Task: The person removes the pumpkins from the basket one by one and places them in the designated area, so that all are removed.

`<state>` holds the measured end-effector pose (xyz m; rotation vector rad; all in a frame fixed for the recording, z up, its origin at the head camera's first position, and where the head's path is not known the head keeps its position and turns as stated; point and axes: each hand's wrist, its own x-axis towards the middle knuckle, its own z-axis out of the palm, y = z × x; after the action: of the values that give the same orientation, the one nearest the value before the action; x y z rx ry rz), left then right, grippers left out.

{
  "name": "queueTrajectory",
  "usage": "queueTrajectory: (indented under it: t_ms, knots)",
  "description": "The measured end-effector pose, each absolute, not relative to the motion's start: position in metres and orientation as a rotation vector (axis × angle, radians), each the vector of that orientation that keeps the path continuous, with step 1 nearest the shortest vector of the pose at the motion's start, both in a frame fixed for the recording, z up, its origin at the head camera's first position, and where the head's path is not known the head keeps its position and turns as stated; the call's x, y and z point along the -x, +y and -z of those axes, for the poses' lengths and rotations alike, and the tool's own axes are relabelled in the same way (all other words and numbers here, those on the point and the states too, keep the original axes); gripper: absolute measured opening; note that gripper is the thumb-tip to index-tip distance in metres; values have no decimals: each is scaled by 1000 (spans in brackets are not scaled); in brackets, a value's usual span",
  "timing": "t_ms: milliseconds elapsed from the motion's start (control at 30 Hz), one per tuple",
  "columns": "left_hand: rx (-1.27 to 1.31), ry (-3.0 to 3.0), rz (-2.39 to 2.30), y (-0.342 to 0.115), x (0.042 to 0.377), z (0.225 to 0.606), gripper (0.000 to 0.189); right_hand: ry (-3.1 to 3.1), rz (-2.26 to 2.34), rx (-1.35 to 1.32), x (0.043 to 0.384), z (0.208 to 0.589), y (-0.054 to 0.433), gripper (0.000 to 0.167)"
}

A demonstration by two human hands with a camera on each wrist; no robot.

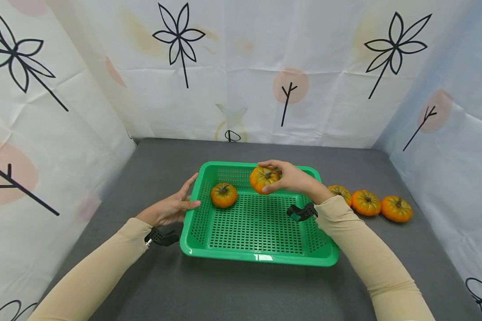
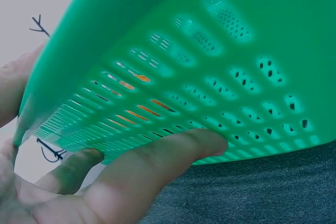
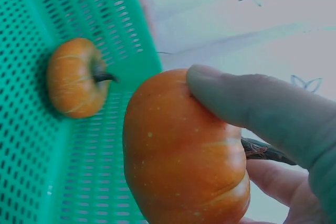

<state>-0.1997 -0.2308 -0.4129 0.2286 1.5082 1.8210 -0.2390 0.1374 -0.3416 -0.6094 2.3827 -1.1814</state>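
Note:
A green plastic basket [image 1: 257, 256] with slotted walls sits on the dark table. My left hand [image 1: 172, 206] holds its left rim; in the left wrist view, fingers [image 2: 173, 153] touch the outer wall below the rim. Over the basket's far side, my right hand [image 1: 292, 179] grips a small orange pumpkin [image 1: 262, 179] between thumb and fingers. The right wrist view shows this held pumpkin [image 3: 184, 150] up close, its stem pointing toward the hand. Another pumpkin [image 1: 224, 195] lies inside the basket at the left, stem up.
To the right of the basket, three pumpkins stand in a row: one [image 1: 340, 193] partly hidden by the right sleeve, a middle one [image 1: 366, 203] and an outer one [image 1: 396, 209]. Patterned white cloth [image 1: 241, 53] hangs behind the grey table [image 1: 241, 294] and along both sides.

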Motion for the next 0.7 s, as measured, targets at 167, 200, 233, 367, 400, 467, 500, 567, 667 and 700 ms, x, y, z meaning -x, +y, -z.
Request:
queueTrajectory:
  t_ms: [167, 200, 233, 367, 400, 467, 500, 567, 667, 700]
  knots:
    - [-229, 1511, -1819, -230, 200, 413, 97, 2436, 1246, 597, 233, 327, 149, 75]
    - [-231, 1511, -1819, -230, 200, 413, 97, 2447, 1257, 590, 231, 325, 152, 75]
    - [-230, 1513, -1819, -230, 200, 413, 97, 2458, 1268, 580, 230, 322, 155, 75]
    - [-229, 1508, -1821, -230, 200, 413, 97, 2500, 1301, 537, 222, 314, 167, 76]
    - [-229, 1507, -1822, -230, 200, 413, 97, 2505, 1313, 524, 220, 313, 170, 77]
    - [-226, 1510, -1821, -229, 200, 413, 97, 2509, 1339, 508, 216, 311, 176, 78]
    - [-225, 1512, -1820, -229, 200, 413, 97, 2513, 1349, 497, 214, 310, 179, 78]
    - [-222, 1518, -1819, -229, 200, 413, 96, 2522, 1370, 479, 210, 309, 185, 78]
    - [-212, 1518, -1821, -229, 200, 413, 96, 2544, 1392, 458, 203, 308, 194, 77]
    - [-210, 1516, -1822, -229, 200, 413, 96, 2553, 1399, 450, 201, 308, 197, 77]
